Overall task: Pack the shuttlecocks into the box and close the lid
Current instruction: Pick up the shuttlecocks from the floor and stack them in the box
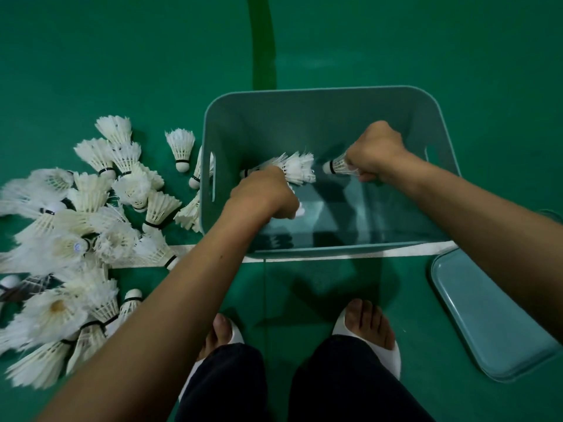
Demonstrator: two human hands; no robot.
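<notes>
A pale teal plastic box [323,95] stands open on the green floor. Both my hands are inside it, above its bare bottom. My left hand [263,194] grips a bunch of white feather shuttlecocks [297,167], their feathers fanning out to the right. My right hand [376,152] holds a single shuttlecock [335,166], cork end pointing left. Left of the box, a big loose pile of shuttlecocks [91,226] lies on the floor. The matching teal lid [487,315] lies flat on the floor at the lower right.
My two feet in white slippers [367,327] stand just in front of the box. A white court line [350,254] runs under the box's near edge, and a darker green stripe [263,41] leads away behind it.
</notes>
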